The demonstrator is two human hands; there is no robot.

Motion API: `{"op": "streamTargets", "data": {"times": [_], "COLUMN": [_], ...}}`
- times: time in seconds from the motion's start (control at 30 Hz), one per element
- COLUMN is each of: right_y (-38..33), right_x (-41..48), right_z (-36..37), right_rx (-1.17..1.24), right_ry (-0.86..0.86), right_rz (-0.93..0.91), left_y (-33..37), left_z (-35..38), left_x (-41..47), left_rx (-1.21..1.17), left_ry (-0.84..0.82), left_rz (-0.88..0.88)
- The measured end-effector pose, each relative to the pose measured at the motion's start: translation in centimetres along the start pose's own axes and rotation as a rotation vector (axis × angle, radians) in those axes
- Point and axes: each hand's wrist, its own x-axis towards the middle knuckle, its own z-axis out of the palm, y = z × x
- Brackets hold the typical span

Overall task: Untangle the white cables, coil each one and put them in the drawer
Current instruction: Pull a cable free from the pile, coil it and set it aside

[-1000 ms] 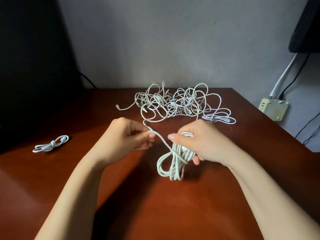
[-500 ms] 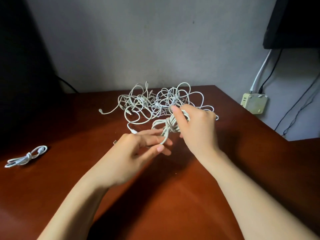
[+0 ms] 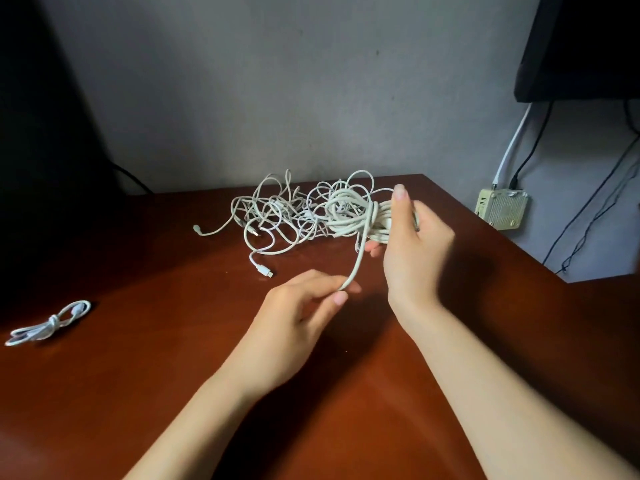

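Observation:
My right hand (image 3: 414, 237) grips a coiled white cable (image 3: 353, 216), lifted and lying sideways above the brown wooden table (image 3: 173, 393). One turn of the cable wraps round the bundle's middle. Its loose tail (image 3: 358, 261) runs down to my left hand (image 3: 304, 306), which pinches the end between thumb and fingers. Behind the coil lies a tangled pile of white cables (image 3: 277, 213) near the table's far edge, with a plug end (image 3: 265, 270) trailing toward me. A small tied cable bundle (image 3: 48, 323) rests at the table's left. No drawer is in view.
A cream adapter box (image 3: 502, 207) hangs on the wall at right, with white and black wires running up to a dark screen (image 3: 585, 46). A dark mass (image 3: 41, 150) fills the left side. The table's right edge cuts diagonally past my right arm.
My right hand has raised the coil and turned it sideways, away from my body. My left hand now pinches the tail lower down, drawn toward me. The view shifted left and up.

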Motion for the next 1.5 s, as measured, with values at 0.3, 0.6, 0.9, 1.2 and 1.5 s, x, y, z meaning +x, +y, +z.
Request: {"op": "streamTargets", "data": {"times": [0.3, 0.6, 0.9, 1.2, 1.5], "right_y": [-2.9, -3.7, -4.7, -2.9, -0.9], "right_x": [-0.7, -0.8, -2.1, -2.3, -2.3], "right_z": [0.3, 0.4, -0.5, -0.2, 0.4], "right_rx": [0.421, 0.673, 0.168, -0.454, -0.748], "right_ry": [-0.091, -0.382, -1.025, -1.071, -0.768], "right_rz": [0.496, 0.762, 0.520, 0.146, -0.254], "left_y": [-0.6, -2.4, -1.6, -0.1, 1.3], "left_z": [-2.2, -4.9, -6.5, -5.5, -5.5], "left_x": [0.6, 0.6, 0.5, 0.6, -0.1], "left_rx": [-0.261, -0.588, -0.603, -0.367, -0.278], "left_ry": [-0.177, -0.042, 0.143, 0.288, 0.069], "left_rz": [-0.160, -0.229, -0.342, -0.328, -0.184]}}
